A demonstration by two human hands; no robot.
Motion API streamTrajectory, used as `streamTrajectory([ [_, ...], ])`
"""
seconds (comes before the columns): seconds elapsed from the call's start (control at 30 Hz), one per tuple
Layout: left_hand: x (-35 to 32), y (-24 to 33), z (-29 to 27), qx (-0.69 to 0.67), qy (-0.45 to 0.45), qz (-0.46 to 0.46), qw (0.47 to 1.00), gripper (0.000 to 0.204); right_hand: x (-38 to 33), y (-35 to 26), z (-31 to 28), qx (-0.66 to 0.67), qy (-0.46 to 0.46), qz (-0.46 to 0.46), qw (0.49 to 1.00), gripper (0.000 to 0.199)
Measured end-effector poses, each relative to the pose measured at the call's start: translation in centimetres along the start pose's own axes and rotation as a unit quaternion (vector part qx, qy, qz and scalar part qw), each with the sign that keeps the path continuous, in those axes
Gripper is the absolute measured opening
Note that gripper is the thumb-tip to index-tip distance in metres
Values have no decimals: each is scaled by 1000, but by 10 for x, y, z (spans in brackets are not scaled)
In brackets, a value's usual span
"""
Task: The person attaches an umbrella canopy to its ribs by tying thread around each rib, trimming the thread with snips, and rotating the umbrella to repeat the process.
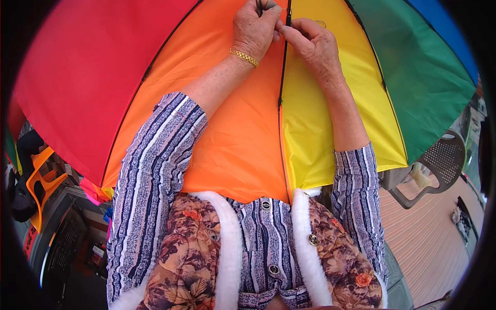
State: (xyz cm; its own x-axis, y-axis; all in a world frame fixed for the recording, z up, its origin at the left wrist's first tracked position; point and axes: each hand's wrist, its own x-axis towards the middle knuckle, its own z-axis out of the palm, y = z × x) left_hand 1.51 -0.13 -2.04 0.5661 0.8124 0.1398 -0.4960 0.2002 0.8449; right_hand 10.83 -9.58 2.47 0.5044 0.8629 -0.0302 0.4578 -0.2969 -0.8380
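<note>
- The rainbow umbrella canopy (243,134) lies spread over the person's lap, keeping its dark rib (282,77) within reach.
- Left hand (254,28) is clenched around a small dark tool (260,6) at the rib.
- Right hand (310,44) pinches the fabric beside the rib, steadying it.

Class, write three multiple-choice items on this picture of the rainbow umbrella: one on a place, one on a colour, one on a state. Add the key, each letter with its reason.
1. Where do both hands meet?
A. On the dark rib between the orange and yellow panels
B. On the grey chair
C. In the middle of the green panel

2. What colour is the bracelet on the left wrist?
A. Silver
B. Gold
C. Black

3. How is the right hand set?
A. Flat and open
B. Fingers pinched together at the rib
C. Hanging free

Key: A, the left hand and right hand meet at the rib; B, the bracelet shines gold; B, its fingertips press together.
</note>
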Motion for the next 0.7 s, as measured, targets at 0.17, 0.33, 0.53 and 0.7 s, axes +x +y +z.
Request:
streamTrajectory([
  [0.17, 10, 8, 13, 128, 67, -145, 979, 9, -2, -3, -3, -12, 13, -34, 999, 26],
  [0.33, 16, 13, 4, 280, 48, -192, 939, 10, -11, -12, -8, -248, 20, -119, 961, 18],
  [0.53, 14, 28, 8, 274, 58, -220, 934, 10, 4, -13, -18, -319, 84, -214, 919, 10],
  [0.7, 12, 31, 9, 260, 67, -227, 936, 10, 19, -3, -11, -299, 98, -234, 920, 7],
])
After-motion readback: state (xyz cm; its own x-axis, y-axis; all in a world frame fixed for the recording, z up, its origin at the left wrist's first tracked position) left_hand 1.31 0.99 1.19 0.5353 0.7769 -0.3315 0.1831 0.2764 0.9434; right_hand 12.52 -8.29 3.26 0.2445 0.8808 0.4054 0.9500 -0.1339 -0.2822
